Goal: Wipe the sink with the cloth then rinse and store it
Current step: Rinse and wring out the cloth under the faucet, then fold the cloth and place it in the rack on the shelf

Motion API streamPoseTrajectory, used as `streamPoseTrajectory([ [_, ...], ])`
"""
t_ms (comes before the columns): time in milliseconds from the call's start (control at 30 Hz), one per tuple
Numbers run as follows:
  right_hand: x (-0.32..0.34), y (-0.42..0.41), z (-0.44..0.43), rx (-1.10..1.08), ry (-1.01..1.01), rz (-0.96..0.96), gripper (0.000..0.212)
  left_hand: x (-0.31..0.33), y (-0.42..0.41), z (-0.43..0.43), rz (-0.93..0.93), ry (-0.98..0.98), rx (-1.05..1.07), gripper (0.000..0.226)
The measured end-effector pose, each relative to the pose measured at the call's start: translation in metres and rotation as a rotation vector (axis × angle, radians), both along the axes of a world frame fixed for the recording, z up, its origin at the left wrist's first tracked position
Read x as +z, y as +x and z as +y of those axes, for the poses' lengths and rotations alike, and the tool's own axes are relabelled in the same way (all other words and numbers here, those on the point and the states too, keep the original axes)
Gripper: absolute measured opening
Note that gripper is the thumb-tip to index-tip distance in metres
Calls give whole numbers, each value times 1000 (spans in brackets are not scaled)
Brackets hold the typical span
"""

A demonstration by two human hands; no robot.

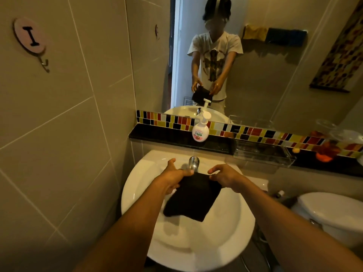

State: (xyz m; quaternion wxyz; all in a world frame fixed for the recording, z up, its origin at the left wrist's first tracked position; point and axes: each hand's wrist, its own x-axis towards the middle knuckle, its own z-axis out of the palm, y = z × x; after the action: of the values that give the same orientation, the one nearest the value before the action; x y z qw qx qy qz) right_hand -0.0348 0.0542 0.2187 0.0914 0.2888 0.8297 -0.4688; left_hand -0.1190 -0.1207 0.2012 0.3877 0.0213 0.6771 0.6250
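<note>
Together, left hand and right hand pinch the dark cloth's top corners above the sink.

Sink was plain white. Cloth over the sink was solid black, unpatterned. Tap behind the sink was silver. Ledge above the sink was black; tile strip above that was a black, red, orange, yellow and white mosaic. Soap bottle was white with a pink label. Wall left of the sink was beige.

I see the cloth hanging over the sink, just before the tap; soap bottle on the ledge behind; toilet to the right.
</note>
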Motion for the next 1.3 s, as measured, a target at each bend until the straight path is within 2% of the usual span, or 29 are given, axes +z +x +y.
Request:
streamPoseTrajectory([
  [100,-12,2,1,-30,56,15,16,-7,5,-8,-18,-78,-125,93],
  [200,-20,5,2,-20,111,18,18,-14,9,-8,8,-143,-154,79],
  [333,-28,8,9,8,203,14,19,-10,6,-1,166,-276,-195,62],
  [433,-24,9,13,-20,116,5,20,0,7,5,255,-376,-249,30],
  [500,-21,10,15,-10,3,-43,29,3,11,10,267,-412,-285,16],
  [567,-19,14,18,57,-48,-124,44,1,13,13,230,-404,-277,14],
  [667,-23,20,23,212,99,-210,54,-5,10,18,143,-386,-234,13],
  [767,-25,22,27,288,256,-198,41,-8,6,27,-20,-324,-245,34],
  [833,-24,23,33,285,277,-174,32,-8,8,32,-44,-336,-329,51],
  [900,-20,27,41,291,297,-195,30,-9,13,42,80,-464,-478,55],
  [1000,-14,34,51,330,362,-289,30,-11,26,59,406,-629,-679,54],
  [1200,-1,47,79,275,467,-289,31,-8,25,104,813,-590,-766,27],
  [1300,12,51,104,218,446,-224,22,7,19,126,943,-522,-765,24],
])
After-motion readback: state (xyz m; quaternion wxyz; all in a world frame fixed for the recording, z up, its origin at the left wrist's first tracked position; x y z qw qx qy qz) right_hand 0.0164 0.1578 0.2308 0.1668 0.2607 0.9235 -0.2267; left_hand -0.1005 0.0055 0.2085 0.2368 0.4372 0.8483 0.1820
